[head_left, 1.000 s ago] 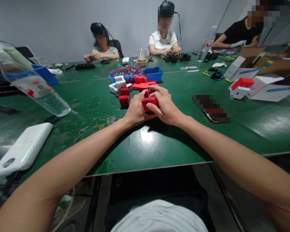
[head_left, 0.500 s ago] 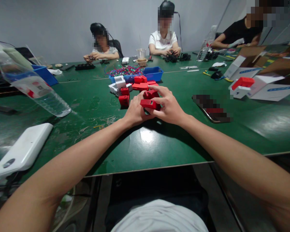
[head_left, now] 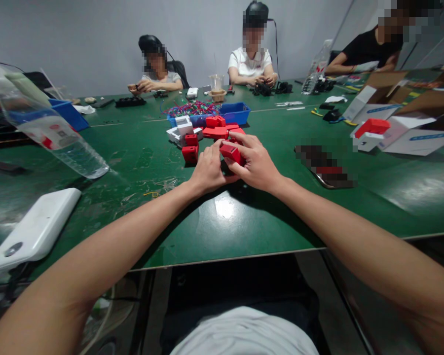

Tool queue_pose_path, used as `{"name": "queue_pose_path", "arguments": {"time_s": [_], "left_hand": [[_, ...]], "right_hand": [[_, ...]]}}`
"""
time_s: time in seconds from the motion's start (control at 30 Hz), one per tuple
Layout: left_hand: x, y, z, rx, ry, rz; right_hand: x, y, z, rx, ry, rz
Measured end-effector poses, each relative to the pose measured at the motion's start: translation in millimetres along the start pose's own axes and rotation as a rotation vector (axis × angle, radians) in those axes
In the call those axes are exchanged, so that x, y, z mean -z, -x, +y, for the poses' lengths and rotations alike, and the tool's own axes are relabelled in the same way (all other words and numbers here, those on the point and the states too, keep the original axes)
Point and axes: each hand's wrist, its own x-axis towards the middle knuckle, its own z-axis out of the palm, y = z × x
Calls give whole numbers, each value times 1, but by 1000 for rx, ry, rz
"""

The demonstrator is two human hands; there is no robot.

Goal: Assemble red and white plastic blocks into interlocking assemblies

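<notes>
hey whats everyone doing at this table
The person wearing the camera grips a red plastic piece with left hand and right hand, fingers closed on it, just above the green table. More red and white pieces lie heaped just beyond, before a blue tray. People opposite handle small dark parts.

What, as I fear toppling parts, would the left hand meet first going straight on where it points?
Probably the red part that the left hand grips with the right hand, directly ahead of it. Behind lies a pile of red pieces, depth unclear.
</notes>
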Motion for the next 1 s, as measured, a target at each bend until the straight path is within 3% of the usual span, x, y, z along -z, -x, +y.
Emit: {"name": "queue_pose_path", "arguments": {"time_s": [0.4, 1.0], "left_hand": [[3, -1, 5, -3, -28, -25], [3, -1, 5, 12, -7, -23]], "right_hand": [[2, 0, -3, 30, -7, -115], [-2, 2, -1, 46, -43, 27]]}}
